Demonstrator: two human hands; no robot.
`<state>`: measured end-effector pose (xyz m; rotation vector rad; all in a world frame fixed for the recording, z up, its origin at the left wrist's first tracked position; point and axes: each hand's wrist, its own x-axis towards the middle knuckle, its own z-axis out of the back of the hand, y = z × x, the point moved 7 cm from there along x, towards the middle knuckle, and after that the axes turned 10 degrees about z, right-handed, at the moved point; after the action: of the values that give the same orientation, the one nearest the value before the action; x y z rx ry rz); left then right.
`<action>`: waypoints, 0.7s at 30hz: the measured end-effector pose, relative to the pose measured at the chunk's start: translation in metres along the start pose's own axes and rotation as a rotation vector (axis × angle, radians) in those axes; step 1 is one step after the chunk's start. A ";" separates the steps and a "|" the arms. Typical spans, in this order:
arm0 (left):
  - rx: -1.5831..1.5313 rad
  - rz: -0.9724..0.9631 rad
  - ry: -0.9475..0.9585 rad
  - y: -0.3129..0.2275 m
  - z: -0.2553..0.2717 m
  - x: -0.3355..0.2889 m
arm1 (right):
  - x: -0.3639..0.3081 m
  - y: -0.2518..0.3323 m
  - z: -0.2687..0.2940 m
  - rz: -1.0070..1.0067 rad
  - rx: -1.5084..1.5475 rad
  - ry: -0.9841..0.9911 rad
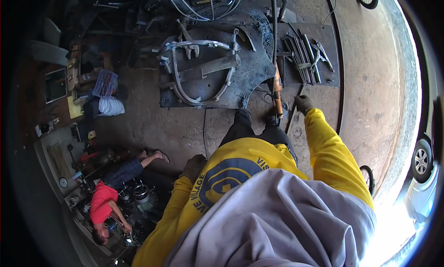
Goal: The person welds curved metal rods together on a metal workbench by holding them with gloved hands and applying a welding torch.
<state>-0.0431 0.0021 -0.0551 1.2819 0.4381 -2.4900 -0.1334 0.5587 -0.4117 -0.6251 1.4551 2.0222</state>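
My right hand [303, 103], dark as if gloved or dirty, is closed at a thin metal rod [292, 120] that slants down toward the floor. Just left of it, an orange tool [277, 93] hangs at the edge of the steel worktable [254, 68]. My left hand [194, 166] hangs low beside my body, away from the table; its fingers are too dark to make out. On the table lies a rounded metal frame [175, 66]. A wrench-like tool [188, 44] and a piece of metal pipe [221, 66] lie within its outline.
A bundle of metal rods [298, 61] lies on a plate [329, 77] right of the table. At lower left, a person in a red shirt [101, 202] bends over machine parts [141, 193]. A cable [205, 133] crosses the floor. A car [423, 184] stands outside at right.
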 end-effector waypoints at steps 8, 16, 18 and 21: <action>0.230 -0.061 0.032 -0.038 -0.004 -0.021 | -0.085 0.006 -0.056 -0.093 -0.076 0.224; 0.137 0.035 0.079 -0.031 -0.006 0.006 | -0.118 0.020 -0.006 -0.138 -0.044 0.194; 0.166 0.040 0.099 -0.039 0.003 0.012 | -0.125 0.014 0.019 -0.094 -0.020 0.042; 0.210 -0.002 0.087 -0.048 0.022 0.022 | -0.141 -0.007 0.034 -0.109 0.098 -0.102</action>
<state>-0.0908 0.0333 -0.0549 1.4726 0.2005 -2.5444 -0.0273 0.5686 -0.3136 -0.5409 1.4193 1.8598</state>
